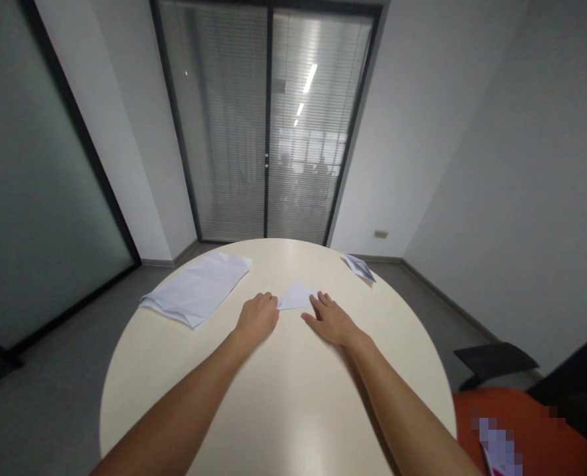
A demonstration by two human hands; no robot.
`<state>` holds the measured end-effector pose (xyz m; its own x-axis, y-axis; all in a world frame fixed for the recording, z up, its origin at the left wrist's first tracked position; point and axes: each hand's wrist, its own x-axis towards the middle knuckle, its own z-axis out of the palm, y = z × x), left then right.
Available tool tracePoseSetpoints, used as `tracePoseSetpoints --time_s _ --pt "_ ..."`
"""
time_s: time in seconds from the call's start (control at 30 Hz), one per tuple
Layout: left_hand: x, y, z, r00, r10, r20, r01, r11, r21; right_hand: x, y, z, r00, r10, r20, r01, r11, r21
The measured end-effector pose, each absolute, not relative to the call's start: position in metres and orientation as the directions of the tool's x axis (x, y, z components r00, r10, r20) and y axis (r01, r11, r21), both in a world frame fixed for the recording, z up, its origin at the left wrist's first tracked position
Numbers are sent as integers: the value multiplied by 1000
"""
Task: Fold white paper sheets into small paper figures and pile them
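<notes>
A small piece of white paper (296, 296), folded to a triangle, lies flat on the round table (293, 396) between my two hands. My left hand (258, 317) rests at its left corner with the fingers curled together, closed on that corner. On the other side, my right hand (333, 320) lies over the right corner, fingers stretched out and thumb apart. Its fingertips press on the paper and cover that end.
Several large white sheets (199, 285) lie in a loose pile at the table's left. A folded paper (359, 268) sits near the far right edge. An orange chair (516, 423) with a black armrest (496, 358) stands at the right. Beyond are glass panels with blinds (234, 132).
</notes>
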<state>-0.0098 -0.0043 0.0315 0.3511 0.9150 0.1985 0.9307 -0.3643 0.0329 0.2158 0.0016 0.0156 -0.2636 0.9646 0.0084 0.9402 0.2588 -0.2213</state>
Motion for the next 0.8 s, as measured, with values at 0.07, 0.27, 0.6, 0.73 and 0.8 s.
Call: tracePoseSetpoints --time_s 0.07,0.27,0.6,0.73,0.8 --pt "-11 -3 28 371 904 211 920 -390 51 216 1 16 -261 965 7 941 256 -221" --pt "-16 3 20 416 875 247 889 -449 92 215 -1 18 -262 965 0 938 255 -234" --pt "-20 6 28 422 882 209 880 -454 140 217 1 14 -257 966 12 934 252 -255" --pt "-17 4 31 378 908 183 908 -402 116 218 1 15 -252 967 29 933 251 -259" --pt "-16 4 32 371 911 179 915 -391 97 219 0 18 -253 966 50 931 257 -259"
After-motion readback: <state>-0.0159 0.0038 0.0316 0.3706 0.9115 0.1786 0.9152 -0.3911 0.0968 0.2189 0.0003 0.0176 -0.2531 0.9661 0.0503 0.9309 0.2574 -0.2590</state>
